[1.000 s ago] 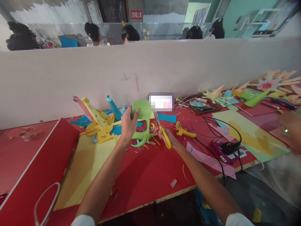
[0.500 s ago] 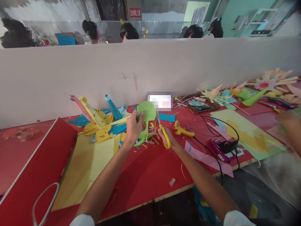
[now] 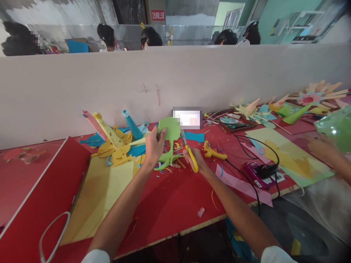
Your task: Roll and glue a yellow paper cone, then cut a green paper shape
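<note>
My left hand (image 3: 155, 146) pinches the left edge of a rounded piece of green paper (image 3: 170, 128) between thumb and fingers. From that piece a narrow green strip hangs down to more green paper near the tabletop. My right hand (image 3: 195, 159) is closed on yellow-handled scissors (image 3: 193, 157), whose blades point up at the right edge of the green paper. Just right of that hand lies a yellow glue gun (image 3: 215, 151). Behind the scissors is a flat blue paper piece (image 3: 194, 137). Small paper scraps are scattered below the green paper.
Yellow and blue paper flowers with cone shapes (image 3: 111, 137) stand left, beside yellow sheets (image 3: 101, 197). A purple box (image 3: 256, 175) with black cables lies right, near a pink strip (image 3: 241, 186). A co-worker's hand (image 3: 323, 148) is at the far right. A pale partition (image 3: 109, 84) runs behind.
The green paper and my left hand have shifted slightly left, with the scissors still at its edge. At the far right, the co-worker's hand has moved and a shiny green wrapped thing has come into view.
</note>
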Demonstrator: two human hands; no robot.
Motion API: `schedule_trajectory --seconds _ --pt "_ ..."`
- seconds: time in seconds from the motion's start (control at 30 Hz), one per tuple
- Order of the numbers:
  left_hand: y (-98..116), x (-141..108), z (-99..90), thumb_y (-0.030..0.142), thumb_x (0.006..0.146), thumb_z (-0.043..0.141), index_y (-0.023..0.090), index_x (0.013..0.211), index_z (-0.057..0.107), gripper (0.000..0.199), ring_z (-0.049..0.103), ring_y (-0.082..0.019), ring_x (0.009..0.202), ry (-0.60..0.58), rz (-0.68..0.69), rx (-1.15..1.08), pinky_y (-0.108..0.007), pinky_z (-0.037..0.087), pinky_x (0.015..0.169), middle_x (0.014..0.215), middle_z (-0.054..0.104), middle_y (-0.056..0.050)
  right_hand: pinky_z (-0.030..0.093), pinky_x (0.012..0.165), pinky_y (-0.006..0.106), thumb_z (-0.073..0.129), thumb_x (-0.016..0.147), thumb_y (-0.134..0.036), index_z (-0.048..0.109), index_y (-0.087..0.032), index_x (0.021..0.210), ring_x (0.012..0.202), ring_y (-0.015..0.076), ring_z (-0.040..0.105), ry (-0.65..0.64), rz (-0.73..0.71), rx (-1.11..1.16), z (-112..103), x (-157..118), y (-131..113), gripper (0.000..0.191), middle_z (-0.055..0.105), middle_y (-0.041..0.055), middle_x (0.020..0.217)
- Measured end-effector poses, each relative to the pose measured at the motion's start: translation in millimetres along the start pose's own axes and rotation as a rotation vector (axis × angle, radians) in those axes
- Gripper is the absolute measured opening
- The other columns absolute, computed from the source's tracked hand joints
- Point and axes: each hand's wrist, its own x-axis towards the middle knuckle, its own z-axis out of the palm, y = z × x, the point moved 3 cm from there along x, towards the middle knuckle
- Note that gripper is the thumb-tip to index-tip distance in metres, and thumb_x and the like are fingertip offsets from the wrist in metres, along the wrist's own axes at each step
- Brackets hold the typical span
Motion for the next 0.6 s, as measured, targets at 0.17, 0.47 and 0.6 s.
schedule_trajectory --seconds 0.17,0.47,0.6 --pt "-3 2 -2.0 0.041 0.103 0.059 0.024 0.072 0.036 0.041 0.032 -0.012 0.053 0.029 0.019 0.001 -0.031 0.022 0.055 0.057 0.039 0.005 0.029 0.05 0.029 0.039 0.096 -0.081 0.04 -0.025 0.054 0.049 0.015 0.042 -0.018 -0.036 -0.114 2 0 2 0.07 0.042 0.0003 0.048" --pt "-10 5 -4.3 0.046 0.105 0.056 0.024 0.073 0.032 0.046 0.026 -0.012 0.053 0.081 0.053 0.012 -0.032 0.022 0.054 0.059 0.031 0.006 0.029 0.048 0.028 0.045 0.096 -0.072 0.04 -0.025 0.056 0.049 0.0148 0.045 -0.016 -0.005 -0.149 0 -1 5 0.062 0.043 -0.0004 0.047" --pt "-7 6 -7.9 0.044 0.106 0.055 0.024 0.074 0.034 0.044 0.026 -0.012 0.055 0.094 0.073 0.032 -0.032 0.022 0.055 0.062 0.031 0.005 0.028 0.048 0.028 0.045 0.095 -0.072 0.039 -0.025 0.057 0.049 0.0148 0.044 -0.014 -0.012 -0.151 0 -2 5 0.061 0.042 -0.0011 0.047"
